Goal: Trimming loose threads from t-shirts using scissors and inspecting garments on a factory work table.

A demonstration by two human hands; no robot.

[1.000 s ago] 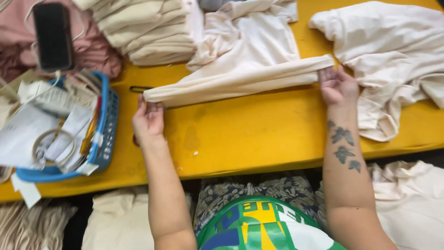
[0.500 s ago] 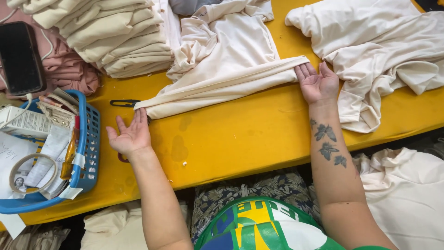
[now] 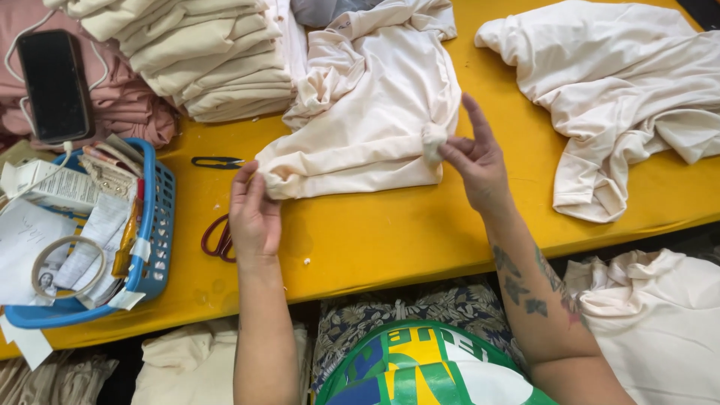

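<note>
Both hands have closed in, left hand and right hand pinching the cream garment corners.

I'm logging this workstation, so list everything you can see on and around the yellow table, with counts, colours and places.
garment in hand: one, cream, table centre
folded garment stack: one, cream, top left
loose garment: one, cream, right
pink cloth: one, far left
phone: one, black, on pink cloth
basket: one, blue, holding papers, left edge
thread snips: one, black, beside basket
scissors: one, red handles, by left wrist
table: one, yellow
left hand: grip on garment's left corner
right hand: grip on garment's right corner
</note>
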